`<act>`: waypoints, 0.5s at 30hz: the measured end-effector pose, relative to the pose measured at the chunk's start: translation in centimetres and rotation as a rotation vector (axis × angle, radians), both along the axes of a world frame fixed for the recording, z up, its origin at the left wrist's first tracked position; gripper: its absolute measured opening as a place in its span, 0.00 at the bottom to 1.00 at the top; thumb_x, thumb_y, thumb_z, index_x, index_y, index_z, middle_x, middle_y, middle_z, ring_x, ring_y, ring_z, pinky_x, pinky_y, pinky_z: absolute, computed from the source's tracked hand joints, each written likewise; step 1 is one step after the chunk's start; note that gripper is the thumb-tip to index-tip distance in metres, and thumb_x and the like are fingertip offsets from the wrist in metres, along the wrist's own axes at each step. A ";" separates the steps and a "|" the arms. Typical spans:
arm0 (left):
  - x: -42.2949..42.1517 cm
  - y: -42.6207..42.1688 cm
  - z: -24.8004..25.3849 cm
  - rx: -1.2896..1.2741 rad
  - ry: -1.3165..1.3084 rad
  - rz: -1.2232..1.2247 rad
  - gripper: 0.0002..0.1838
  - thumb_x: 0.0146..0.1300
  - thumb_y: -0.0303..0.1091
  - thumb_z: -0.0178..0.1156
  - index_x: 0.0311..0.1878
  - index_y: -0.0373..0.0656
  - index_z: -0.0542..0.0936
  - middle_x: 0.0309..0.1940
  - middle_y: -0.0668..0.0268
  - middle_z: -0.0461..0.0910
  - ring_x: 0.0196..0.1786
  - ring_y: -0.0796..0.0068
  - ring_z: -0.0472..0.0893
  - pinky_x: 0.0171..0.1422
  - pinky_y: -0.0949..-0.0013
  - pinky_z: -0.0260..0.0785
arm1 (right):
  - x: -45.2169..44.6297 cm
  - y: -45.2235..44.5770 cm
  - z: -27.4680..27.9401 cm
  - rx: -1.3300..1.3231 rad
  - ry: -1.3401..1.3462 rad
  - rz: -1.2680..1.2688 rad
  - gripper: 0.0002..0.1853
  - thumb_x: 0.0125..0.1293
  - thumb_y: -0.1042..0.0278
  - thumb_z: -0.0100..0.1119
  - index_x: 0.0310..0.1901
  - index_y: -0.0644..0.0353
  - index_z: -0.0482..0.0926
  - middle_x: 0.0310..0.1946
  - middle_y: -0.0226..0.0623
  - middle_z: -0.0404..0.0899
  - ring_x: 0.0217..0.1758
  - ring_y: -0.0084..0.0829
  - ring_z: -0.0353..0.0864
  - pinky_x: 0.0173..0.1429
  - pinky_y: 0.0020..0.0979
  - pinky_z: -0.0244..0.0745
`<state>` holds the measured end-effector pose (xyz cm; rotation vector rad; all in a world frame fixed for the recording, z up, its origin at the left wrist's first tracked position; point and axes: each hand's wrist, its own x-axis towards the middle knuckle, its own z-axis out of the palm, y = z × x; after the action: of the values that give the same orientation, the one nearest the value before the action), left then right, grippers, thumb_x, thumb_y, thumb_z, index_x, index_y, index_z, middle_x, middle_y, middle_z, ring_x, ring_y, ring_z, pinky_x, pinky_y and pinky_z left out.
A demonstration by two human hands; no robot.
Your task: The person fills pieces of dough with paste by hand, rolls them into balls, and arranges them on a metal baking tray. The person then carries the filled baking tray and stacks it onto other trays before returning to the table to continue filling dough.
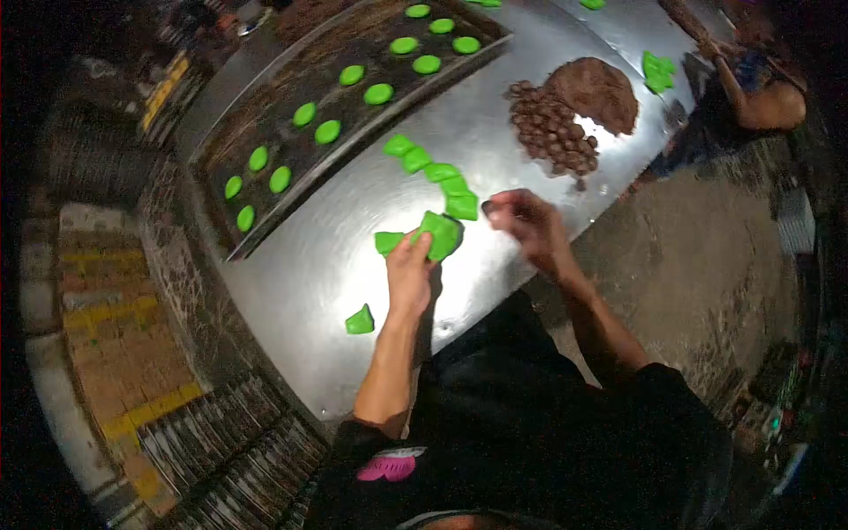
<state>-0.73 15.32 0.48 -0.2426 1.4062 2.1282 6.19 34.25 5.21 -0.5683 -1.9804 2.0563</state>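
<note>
My left hand (412, 276) is closed on a flattened piece of green dough (440, 235), thumb on top, just above the metal table. To its right, my right hand (530, 226) is blurred and pinches a small dark brown ball (489, 207) at its fingertips. Right beside the held dough, a curved row of green dough pieces (452, 185) lies on the table. Another green piece (386, 242) is partly behind my left hand, and a loose one (359, 320) lies nearer my left forearm. Farther off sits a cluster of brown balls (552, 132) against a large brown mound (596, 93).
A dark, rimmed tray (340, 163) with several green discs (328, 132) runs along the table's far left side. At the upper right, another person (751, 102) is by the metal table (291, 291), near a green lump (657, 72). Stacked trays (234, 446) stand lower left.
</note>
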 end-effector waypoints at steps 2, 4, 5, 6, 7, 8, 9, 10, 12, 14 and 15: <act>0.4 -0.4 1.2 0.098 0.026 0.021 0.13 0.68 0.31 0.55 0.52 0.34 0.76 0.39 0.65 0.80 0.38 0.79 0.79 0.41 0.75 0.72 | -2.0 -4.3 -0.9 0.534 0.214 0.128 0.12 0.57 0.73 0.64 0.43 0.63 0.78 0.34 0.41 0.79 0.35 0.36 0.81 0.41 0.32 0.75; 0.4 -2.2 1.7 0.145 0.034 0.063 0.13 0.69 0.31 0.54 0.52 0.35 0.76 0.39 0.66 0.80 0.37 0.80 0.78 0.39 0.76 0.71 | -2.8 -7.1 -0.5 0.638 0.266 0.267 0.15 0.59 0.73 0.61 0.48 0.64 0.77 0.38 0.43 0.78 0.39 0.37 0.80 0.43 0.31 0.75; 0.3 -3.8 1.8 0.149 0.035 0.078 0.12 0.69 0.31 0.53 0.52 0.36 0.76 0.39 0.66 0.80 0.37 0.81 0.78 0.38 0.76 0.70 | -3.3 -7.7 -0.6 0.607 0.212 0.367 0.17 0.61 0.72 0.60 0.52 0.64 0.77 0.41 0.42 0.78 0.42 0.32 0.80 0.44 0.29 0.77; 0.5 -5.4 2.6 0.217 0.046 0.078 0.13 0.69 0.31 0.53 0.53 0.35 0.75 0.42 0.65 0.79 0.41 0.78 0.78 0.44 0.75 0.72 | -4.0 -8.1 -0.6 0.519 0.184 0.344 0.18 0.62 0.70 0.60 0.54 0.63 0.76 0.41 0.41 0.78 0.40 0.30 0.79 0.44 0.28 0.76; 0.6 -6.7 3.1 0.215 0.062 0.104 0.13 0.69 0.31 0.53 0.53 0.35 0.75 0.42 0.65 0.79 0.41 0.78 0.78 0.44 0.75 0.72 | -4.8 -8.8 0.0 0.431 0.152 0.319 0.18 0.63 0.68 0.59 0.55 0.62 0.76 0.40 0.40 0.78 0.39 0.28 0.78 0.44 0.27 0.75; 0.9 -7.7 3.4 0.238 0.055 0.116 0.14 0.68 0.30 0.54 0.54 0.34 0.74 0.43 0.64 0.79 0.42 0.77 0.78 0.47 0.74 0.72 | -5.5 -9.5 0.7 0.497 0.130 0.307 0.18 0.65 0.66 0.57 0.55 0.62 0.75 0.38 0.36 0.79 0.36 0.25 0.76 0.44 0.25 0.73; 1.3 -8.6 3.7 0.262 0.049 0.128 0.15 0.68 0.29 0.55 0.55 0.33 0.73 0.45 0.63 0.79 0.44 0.75 0.79 0.50 0.72 0.73 | -6.4 -10.3 0.5 0.458 0.002 0.440 0.19 0.64 0.66 0.58 0.55 0.61 0.76 0.35 0.33 0.78 0.35 0.23 0.76 0.41 0.26 0.73; 1.7 -9.3 4.1 0.260 0.126 0.116 0.16 0.66 0.27 0.56 0.55 0.32 0.72 0.47 0.61 0.78 0.47 0.73 0.79 0.55 0.68 0.72 | -6.9 -11.5 1.7 0.268 -0.106 0.584 0.18 0.63 0.66 0.59 0.54 0.61 0.76 0.34 0.32 0.78 0.34 0.22 0.75 0.40 0.26 0.72; 2.2 -11.2 3.5 0.131 0.198 0.146 0.18 0.65 0.25 0.56 0.57 0.33 0.71 0.48 0.61 0.77 0.46 0.74 0.78 0.50 0.70 0.73 | -7.2 -14.3 3.2 0.090 -0.204 0.749 0.17 0.62 0.67 0.59 0.53 0.62 0.77 0.32 0.31 0.78 0.33 0.21 0.75 0.38 0.26 0.72; 2.3 -13.1 4.3 0.114 0.179 0.175 0.19 0.64 0.24 0.56 0.58 0.32 0.70 0.47 0.61 0.77 0.45 0.75 0.78 0.50 0.71 0.73 | -6.3 -16.7 3.2 0.420 -0.038 0.521 0.14 0.57 0.73 0.60 0.47 0.62 0.78 0.33 0.35 0.78 0.34 0.27 0.77 0.41 0.30 0.74; 2.2 -13.9 4.3 -0.004 0.221 0.186 0.21 0.65 0.23 0.55 0.60 0.31 0.68 0.47 0.62 0.77 0.44 0.76 0.78 0.49 0.72 0.72 | -5.4 -18.1 3.0 0.429 -0.031 0.538 0.14 0.57 0.73 0.60 0.47 0.62 0.78 0.33 0.35 0.78 0.34 0.27 0.77 0.41 0.30 0.74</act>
<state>1.44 1.42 4.73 -0.1470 1.5652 2.3637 0.76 16.13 8.22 0.0293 -2.7084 1.7675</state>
